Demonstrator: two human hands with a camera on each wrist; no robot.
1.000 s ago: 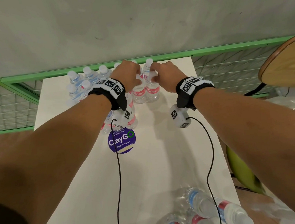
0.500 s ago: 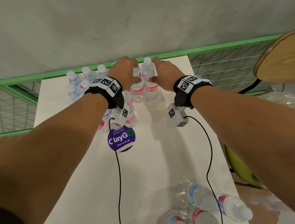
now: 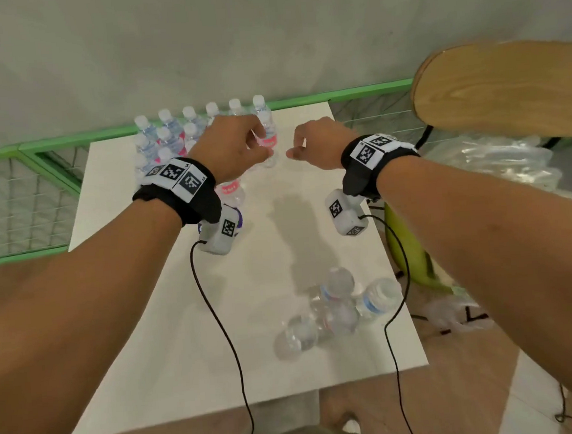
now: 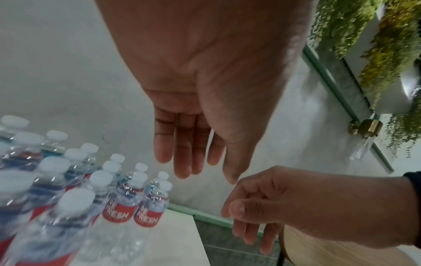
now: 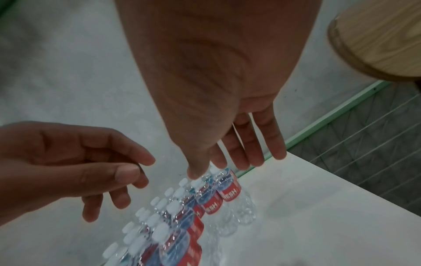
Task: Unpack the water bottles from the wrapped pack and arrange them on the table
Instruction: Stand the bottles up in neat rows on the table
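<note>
Several clear water bottles (image 3: 182,132) with red and blue labels stand in rows at the far left of the white table (image 3: 170,328). A few more bottles (image 3: 339,301) lie on their sides near the front right edge. My left hand (image 3: 234,149) hovers just in front of the standing rows with loosely curled fingers and holds nothing. My right hand (image 3: 316,144) hangs beside it, a small gap between them, also empty. The left wrist view shows relaxed fingers (image 4: 184,149) above the bottles (image 4: 120,203). In the right wrist view straight fingers (image 5: 250,144) hang over the end bottle (image 5: 230,190).
A green rail (image 3: 336,94) with wire mesh runs behind the table, against a grey wall. A round wooden seat (image 3: 507,86) stands at the right, with crumpled clear plastic wrap (image 3: 499,162) and a green stool (image 3: 407,251) below it. Black cables (image 3: 218,325) trail from both wrists across the table.
Both hands have let go of the bottles in the far rows and drawn back towards me, lifting clear. The two bottles they held stay standing.
</note>
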